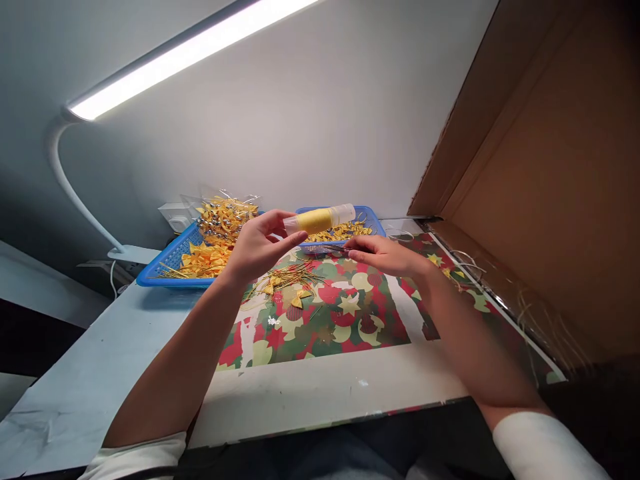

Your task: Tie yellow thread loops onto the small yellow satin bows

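Yellow thread spool (316, 220) could slip tbh, since the left grip (264, 241) only holds one end; right grip (383, 255) has some slim tool (336, 248).

This looks like a small craft workspace: a lamp (195, 59) over a bench (320, 383), blue baskets (177, 245) holding yellow pieces (207, 259), a thread spool (316, 221).
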Available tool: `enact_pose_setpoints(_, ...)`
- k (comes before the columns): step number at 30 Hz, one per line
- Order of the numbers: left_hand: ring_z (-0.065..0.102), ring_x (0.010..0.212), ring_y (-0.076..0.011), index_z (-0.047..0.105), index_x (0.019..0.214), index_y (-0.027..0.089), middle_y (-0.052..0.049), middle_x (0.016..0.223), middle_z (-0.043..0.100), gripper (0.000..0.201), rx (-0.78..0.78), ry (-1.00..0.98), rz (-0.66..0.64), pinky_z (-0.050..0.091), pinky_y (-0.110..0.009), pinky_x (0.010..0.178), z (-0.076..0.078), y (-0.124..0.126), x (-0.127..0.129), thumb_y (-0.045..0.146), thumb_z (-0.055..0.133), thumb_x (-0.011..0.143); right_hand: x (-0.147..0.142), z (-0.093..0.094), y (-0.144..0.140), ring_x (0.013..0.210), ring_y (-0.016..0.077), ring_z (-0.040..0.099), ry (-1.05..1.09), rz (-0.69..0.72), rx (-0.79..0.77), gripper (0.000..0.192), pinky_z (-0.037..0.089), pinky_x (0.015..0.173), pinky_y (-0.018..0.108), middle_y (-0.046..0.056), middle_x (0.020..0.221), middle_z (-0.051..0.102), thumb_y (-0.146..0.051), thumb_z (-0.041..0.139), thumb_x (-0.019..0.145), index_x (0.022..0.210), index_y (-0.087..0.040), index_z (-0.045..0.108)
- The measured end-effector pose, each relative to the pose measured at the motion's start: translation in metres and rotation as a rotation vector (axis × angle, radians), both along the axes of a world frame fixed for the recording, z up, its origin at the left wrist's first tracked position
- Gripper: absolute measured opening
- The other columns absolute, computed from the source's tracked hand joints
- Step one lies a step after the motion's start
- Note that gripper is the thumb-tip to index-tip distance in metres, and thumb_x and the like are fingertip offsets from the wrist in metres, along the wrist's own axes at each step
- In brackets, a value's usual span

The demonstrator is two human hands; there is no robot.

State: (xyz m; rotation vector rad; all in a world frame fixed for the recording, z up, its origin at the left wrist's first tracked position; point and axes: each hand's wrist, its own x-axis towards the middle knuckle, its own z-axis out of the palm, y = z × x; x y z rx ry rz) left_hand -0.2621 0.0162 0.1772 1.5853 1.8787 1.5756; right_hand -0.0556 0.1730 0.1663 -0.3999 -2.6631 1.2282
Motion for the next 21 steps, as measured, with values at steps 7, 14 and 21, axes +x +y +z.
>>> enact_pose_setpoints(7,0.061,0.064,-0.0129,0.069,0.099,0.014,-0.007,0.081,0.071,0.041,-0.019,0.022,0.001,0.048,-0.023,0.051,0.000,-0.001,0.002,0.043,0.077,0.071,-0.012,-0.008,-0.010,0.075,0.0158,0.054,0.100,-0.062,0.131,0.029,0.037,0.066,0.029,0.005,0.084,0.064,-0.042,0.050,0.093,0.094,-0.017,0.065)
enact_pose_setpoints(14,0.062,0.065,-0.0132,0.070,0.100,0.015,-0.007,0.082,0.072,0.041,-0.019,0.028,-0.001,0.049,-0.024,0.052,0.001,-0.001,0.003,0.043,0.077,0.071,-0.016,-0.011,-0.013,0.069,0.0140,0.052,0.113,-0.084,0.195,0.025,0.035,0.064,0.027,0.002,0.075,0.062,-0.037,0.051,0.093,0.084,-0.017,0.065)
enact_pose_setpoints(21,0.060,0.061,-0.0129,0.070,0.098,0.014,-0.007,0.077,0.071,0.041,-0.007,-0.004,0.003,0.046,-0.022,0.047,0.002,-0.001,0.001,0.045,0.076,0.072,0.023,0.010,0.026,0.058,0.0094,0.039,0.053,-0.039,-0.104,0.038,0.032,0.054,0.025,-0.005,0.063,0.044,-0.044,0.079,0.069,0.093,-0.017,0.067)
